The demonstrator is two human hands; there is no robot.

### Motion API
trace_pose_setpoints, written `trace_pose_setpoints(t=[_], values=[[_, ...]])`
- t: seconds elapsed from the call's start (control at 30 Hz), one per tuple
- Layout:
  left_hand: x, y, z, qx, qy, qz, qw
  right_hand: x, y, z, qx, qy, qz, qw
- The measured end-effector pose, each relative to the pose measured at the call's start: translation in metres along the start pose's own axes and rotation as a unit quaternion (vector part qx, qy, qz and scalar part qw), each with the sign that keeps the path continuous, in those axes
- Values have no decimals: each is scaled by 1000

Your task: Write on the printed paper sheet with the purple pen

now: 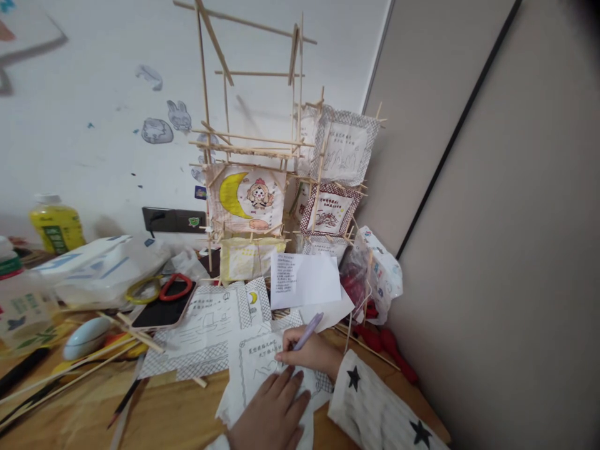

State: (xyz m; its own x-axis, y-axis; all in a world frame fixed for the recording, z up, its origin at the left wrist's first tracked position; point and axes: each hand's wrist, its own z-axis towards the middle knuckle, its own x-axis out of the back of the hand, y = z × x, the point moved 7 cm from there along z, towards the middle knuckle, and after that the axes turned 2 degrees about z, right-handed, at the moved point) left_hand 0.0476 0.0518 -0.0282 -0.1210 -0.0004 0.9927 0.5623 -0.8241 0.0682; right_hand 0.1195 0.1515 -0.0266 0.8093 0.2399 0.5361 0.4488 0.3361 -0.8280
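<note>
My right hand (312,350) is closed around a light purple pen (310,328), slanted with its lower end down at a white sheet of paper (250,369). The pen's tip is hidden behind my fingers. Handwritten characters, thin line drawings and a wavy drawn border show on that sheet. Flat on its lower part lies my left hand (272,412), fingers stretched out and holding nothing. To the left, more drawn sheets (206,325) with cross-hatched borders overlap it. Just behind my right hand, a white note (307,281) with handwritten lines leans against other papers.
A tall frame of thin wooden sticks (253,150) carries drawn panels at the back. On the left are a phone (164,304), red-handled scissors (175,287), a yellow bottle (56,224) and loose sticks (70,375). A plastic bag (375,269) sits right, near the grey panel (506,219).
</note>
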Motion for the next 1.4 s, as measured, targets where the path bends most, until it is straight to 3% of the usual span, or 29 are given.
trace_pose_setpoints(t=[0.4, 0.7, 0.93, 1.4], values=[[2, 1, -2, -7, 10, 4, 1000, -2, 0, 1, 22, 5, -42, 999], [-22, -5, 4, -6, 6, 26, 1000, -3, 1, 3, 18, 25, -20, 999], [1, 1, 0, -9, -21, 15, 1000, -3, 7, 4, 26, 40, -56, 997], [0, 2, 1, -11, -12, 30, 999, -1, -3, 3, 46, 45, -66, 996]])
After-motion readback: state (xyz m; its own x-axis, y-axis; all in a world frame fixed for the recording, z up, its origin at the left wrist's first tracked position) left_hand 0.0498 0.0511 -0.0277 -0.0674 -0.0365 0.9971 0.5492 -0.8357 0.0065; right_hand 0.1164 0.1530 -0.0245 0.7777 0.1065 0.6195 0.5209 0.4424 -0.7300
